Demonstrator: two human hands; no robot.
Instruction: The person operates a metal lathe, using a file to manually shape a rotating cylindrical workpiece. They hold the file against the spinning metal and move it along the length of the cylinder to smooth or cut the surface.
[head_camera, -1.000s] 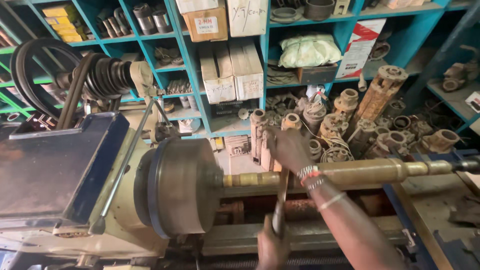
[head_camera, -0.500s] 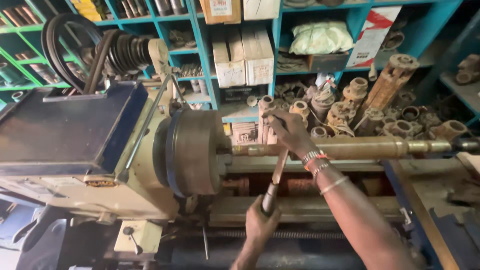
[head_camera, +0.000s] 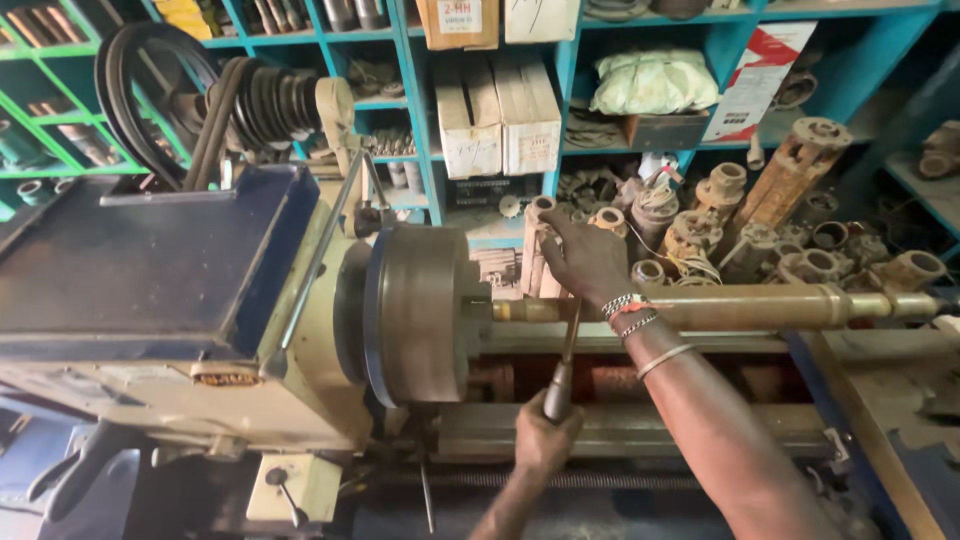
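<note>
Head view: big lathe fills the left side, round chuck at its right end gripping a long brass-coloured shaft that runs toward the right edge. Right hand wraps over the shaft just beside the chuck — fingers closed on it. Left hand below grips the handle of a thin file, its tip up against the shaft.

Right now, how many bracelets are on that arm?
3 on the right arm: a beaded bracelet nearest the hand, a chain just behind it, and a plain bangle further up. Others may be hidden underneath.
</note>
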